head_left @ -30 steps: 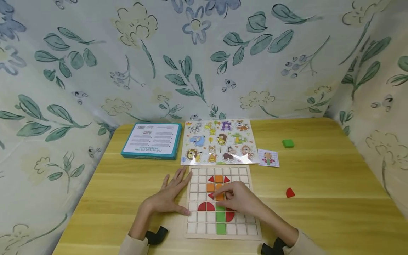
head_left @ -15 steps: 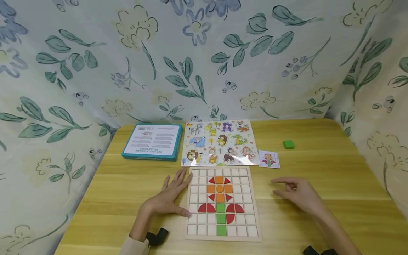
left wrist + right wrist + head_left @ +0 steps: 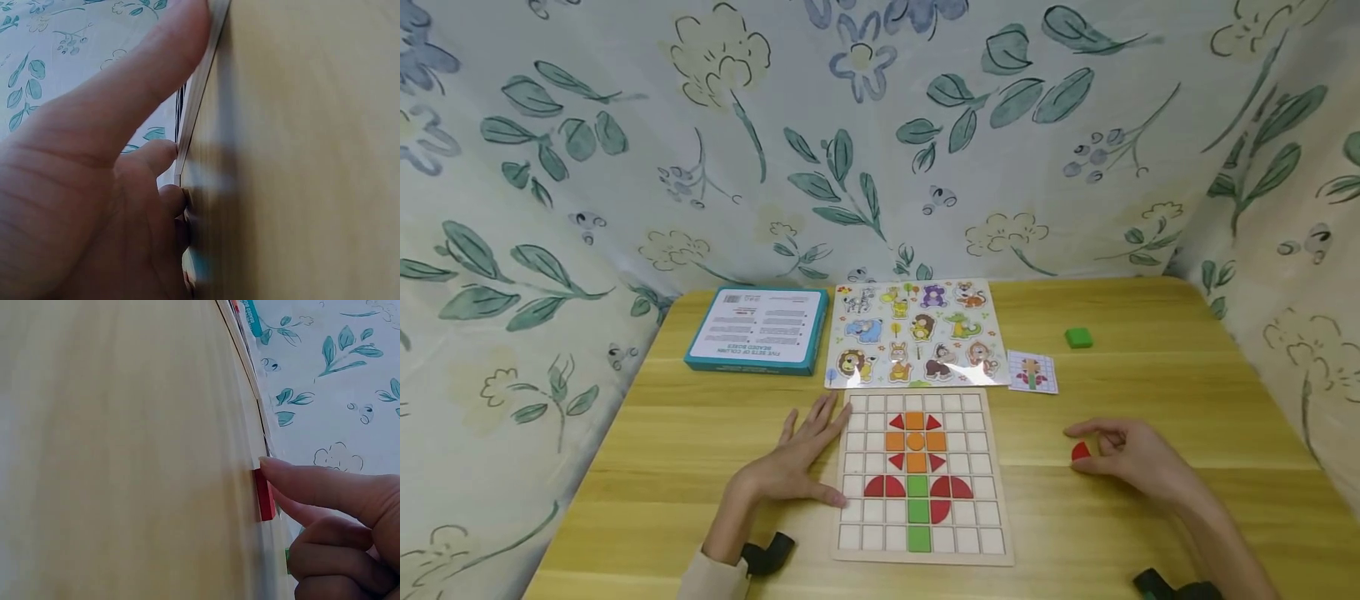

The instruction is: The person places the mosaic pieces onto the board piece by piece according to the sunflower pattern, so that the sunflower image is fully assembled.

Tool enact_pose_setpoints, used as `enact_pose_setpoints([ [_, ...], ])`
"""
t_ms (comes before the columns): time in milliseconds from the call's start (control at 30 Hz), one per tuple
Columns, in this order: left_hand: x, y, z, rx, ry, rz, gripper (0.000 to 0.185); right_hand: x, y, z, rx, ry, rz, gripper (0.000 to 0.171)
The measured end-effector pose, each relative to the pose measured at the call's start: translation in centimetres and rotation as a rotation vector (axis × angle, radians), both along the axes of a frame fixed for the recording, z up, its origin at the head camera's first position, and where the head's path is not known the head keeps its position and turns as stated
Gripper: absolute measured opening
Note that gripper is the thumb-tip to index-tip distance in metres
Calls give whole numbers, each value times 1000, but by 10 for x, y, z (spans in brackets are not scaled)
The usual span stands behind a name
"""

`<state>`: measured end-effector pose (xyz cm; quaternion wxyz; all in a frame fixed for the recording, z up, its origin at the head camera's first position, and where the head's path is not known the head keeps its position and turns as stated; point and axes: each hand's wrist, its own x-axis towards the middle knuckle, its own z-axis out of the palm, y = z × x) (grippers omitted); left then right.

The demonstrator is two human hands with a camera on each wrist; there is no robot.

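Observation:
My left hand [image 3: 790, 462] lies spread beside a wooden grid board [image 3: 841, 533], with its thumb and index fingertip against the left edge. Inset squares, triangles, quarter circles and a circle form a flower on the board. To the right, my right hand [image 3: 1138, 462] reaches around a loose red quarter-circle piece [image 3: 1080, 451] on the table. Its thumb is at the near side of the piece, while the index finger extends above with a small gap. In the right wrist view the thumb tip meets the end of the red piece [image 3: 264, 495], and the other fingers are curled.
A green square piece [image 3: 1078, 337] lies at the back right. Behind the board sit an animal puzzle [image 3: 887, 342], a small pattern card [image 3: 1032, 372] and a teal-edged box [image 3: 758, 329]. Patterned cloth [image 3: 880, 150] surrounds the table.
My right hand has left the board and moved right to the loose red quarter circle. A red triangle it covered now shows on the board. The left hand stays put.

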<state>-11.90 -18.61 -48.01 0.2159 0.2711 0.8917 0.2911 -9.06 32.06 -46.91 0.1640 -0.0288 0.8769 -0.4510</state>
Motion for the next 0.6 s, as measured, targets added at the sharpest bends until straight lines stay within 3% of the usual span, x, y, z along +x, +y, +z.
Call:
enact_pose_setpoints([
  [367, 1, -1, 3, -11, 3, -5, 127, -3, 9, 1, 64, -82, -54, 52],
  [600, 1, -1, 2, -11, 2, -3, 127, -8, 0, 2, 22, -57, -10, 47],
])
